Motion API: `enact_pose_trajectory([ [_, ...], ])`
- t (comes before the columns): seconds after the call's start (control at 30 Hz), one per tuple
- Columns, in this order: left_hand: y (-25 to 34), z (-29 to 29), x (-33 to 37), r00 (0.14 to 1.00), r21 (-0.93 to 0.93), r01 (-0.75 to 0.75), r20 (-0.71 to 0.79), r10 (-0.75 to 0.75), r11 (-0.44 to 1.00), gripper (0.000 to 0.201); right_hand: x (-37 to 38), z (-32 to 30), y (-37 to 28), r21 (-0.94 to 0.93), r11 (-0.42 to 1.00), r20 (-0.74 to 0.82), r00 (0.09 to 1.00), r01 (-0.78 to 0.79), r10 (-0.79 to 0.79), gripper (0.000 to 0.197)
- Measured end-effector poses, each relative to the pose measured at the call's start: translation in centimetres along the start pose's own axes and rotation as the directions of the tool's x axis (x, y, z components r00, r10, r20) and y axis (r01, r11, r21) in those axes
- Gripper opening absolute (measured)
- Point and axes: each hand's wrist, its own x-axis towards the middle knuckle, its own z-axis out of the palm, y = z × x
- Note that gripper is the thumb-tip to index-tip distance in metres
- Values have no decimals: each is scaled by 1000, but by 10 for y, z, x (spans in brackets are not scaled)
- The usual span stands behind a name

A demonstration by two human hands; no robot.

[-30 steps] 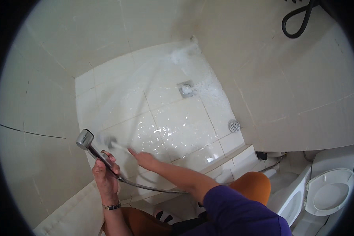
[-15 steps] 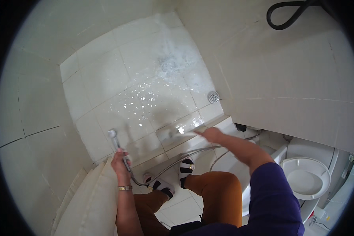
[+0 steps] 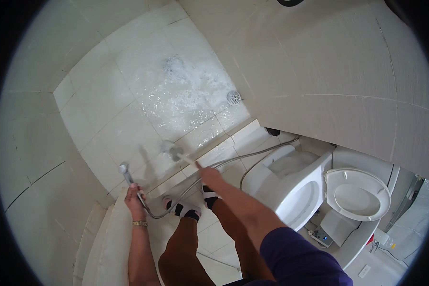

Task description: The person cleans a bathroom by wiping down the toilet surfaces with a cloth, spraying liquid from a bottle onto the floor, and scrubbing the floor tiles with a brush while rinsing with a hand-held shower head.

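Note:
My left hand (image 3: 135,200) is closed around the handle of a chrome handheld shower head (image 3: 127,174), held near the low step with its head pointing away from me. No spray can be made out from it. A flexible metal hose (image 3: 250,155) runs from its handle to the right. My right hand (image 3: 211,177) grips a pale-handled scrub brush (image 3: 188,159). The brush's blurred head reaches past the step to the wet floor tiles (image 3: 105,112), right of the shower head. Foamy water (image 3: 190,95) spreads over the farther tiles.
A round metal drain (image 3: 233,98) lies by the right wall. The raised step (image 3: 231,141) edges the wet floor before my sandalled feet (image 3: 183,209). To the right stand a white toilet (image 3: 300,202) and a white seat-shaped piece (image 3: 360,198). A pale curtain (image 3: 100,243) hangs at lower left.
My right hand has swept the brush leftward along the step, toward the shower head. The view has shifted, showing more of the toilet. My left hand keeps its grip. Foam has spread toward the drain.

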Motion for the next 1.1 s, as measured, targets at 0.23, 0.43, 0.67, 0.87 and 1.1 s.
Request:
enact_pose_trajectory([
  [0.23, 4, 42, -5, 996, 24, -17, 87, 15, 1000, 29, -8, -117, 160, -182, 844, -142, 862, -505, 486, 51],
  [0.43, 30, 101, -26, 965, 161, -89, 257, 46, 983, 31, -24, -57, 111, -129, 919, -26, 928, -372, 372, 70],
  [0.67, -35, -48, 5, 928, -147, -155, -361, 93, 977, 30, 23, 52, -96, -68, 972, 99, 971, 226, -219, 68],
  [0.87, -13, -37, 58, 916, -372, -230, -394, 71, 900, 32, 142, 61, -165, -117, 888, 6, 895, 444, -447, 56],
  [1.1, 73, 5, 38, 935, -216, -353, -75, 345, 910, 33, 89, -13, -48, 52, 996, 34, 997, -70, 68, 55],
])
